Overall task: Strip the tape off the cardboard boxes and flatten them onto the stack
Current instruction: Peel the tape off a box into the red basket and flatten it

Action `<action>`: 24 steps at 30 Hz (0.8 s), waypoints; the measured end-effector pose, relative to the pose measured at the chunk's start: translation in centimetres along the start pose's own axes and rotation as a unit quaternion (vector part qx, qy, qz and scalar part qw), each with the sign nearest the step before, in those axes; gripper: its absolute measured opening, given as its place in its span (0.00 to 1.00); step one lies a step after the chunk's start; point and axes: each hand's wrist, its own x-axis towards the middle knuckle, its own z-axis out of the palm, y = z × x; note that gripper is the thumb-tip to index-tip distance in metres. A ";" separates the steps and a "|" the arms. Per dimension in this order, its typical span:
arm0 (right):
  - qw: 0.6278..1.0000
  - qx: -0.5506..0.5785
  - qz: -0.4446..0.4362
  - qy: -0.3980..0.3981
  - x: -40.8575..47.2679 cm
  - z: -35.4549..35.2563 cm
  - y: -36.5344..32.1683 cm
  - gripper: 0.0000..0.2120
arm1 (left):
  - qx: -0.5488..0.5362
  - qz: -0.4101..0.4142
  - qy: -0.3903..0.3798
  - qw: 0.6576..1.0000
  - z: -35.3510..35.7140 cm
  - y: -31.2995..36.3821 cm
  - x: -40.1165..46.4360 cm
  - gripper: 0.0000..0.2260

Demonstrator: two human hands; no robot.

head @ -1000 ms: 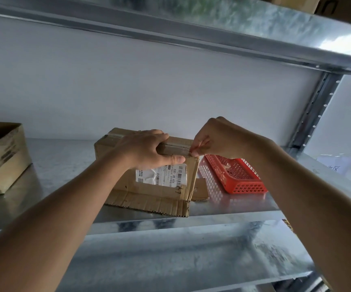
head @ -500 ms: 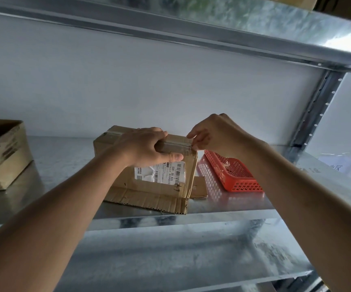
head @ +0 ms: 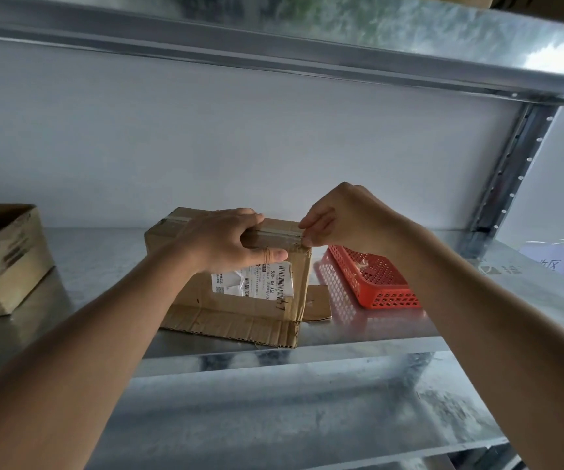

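From the head view, we are bracing the cardboard box on the metal shelf with our left hand, its grip clamping the box's top edge. Our right hand is pinching closed on the end of the tape at the box's top right corner, at 3 o'clock from the left hand. The tape's long axis is running from 3 toward 9 o'clock, so we judge the right hand, the nearer one, should be peeling leftward. The red basket is sitting just beside the box.
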 end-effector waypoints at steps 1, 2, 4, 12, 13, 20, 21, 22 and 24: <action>1.000 0.008 0.000 0.000 -0.1 0.0 0.1 0.12 | 0.000 -0.001 0.000 1.000 0.0 0.0 0.0 0.52; 1.000 0.006 -0.001 0.002 -0.1 0.0 0.0 0.11 | -0.003 -0.001 0.001 1.000 0.0 0.1 -0.1 0.52; 1.000 -0.007 -0.003 0.004 0.2 0.0 -0.3 0.10 | -0.015 0.003 -0.001 1.000 0.0 0.2 -0.2 0.50; 1.000 -0.018 0.005 -0.013 1.1 -0.4 -0.7 0.10 | -0.032 -0.003 -0.006 0.999 -0.2 0.3 -0.4 0.50; 1.000 -0.014 0.005 -0.012 1.1 -0.4 -0.7 0.10 | -0.032 -0.003 -0.005 0.999 -0.2 0.2 -0.5 0.50; 0.996 0.068 0.016 -0.058 0.2 -1.0 0.4 0.10 | -0.019 -0.001 -0.006 1.000 0.0 0.0 -0.2 0.53; 0.996 0.065 0.014 -0.051 0.2 -0.9 0.4 0.10 | -0.020 -0.001 -0.006 1.000 0.0 -0.1 -0.1 0.54; 0.998 0.057 0.012 -0.039 0.3 -0.8 0.4 0.10 | -0.019 -0.001 -0.004 1.000 0.0 -0.2 0.0 0.55; 0.999 0.039 0.006 -0.013 0.5 -0.5 0.2 0.09 | -0.015 0.003 0.000 1.000 0.0 -0.2 0.0 0.54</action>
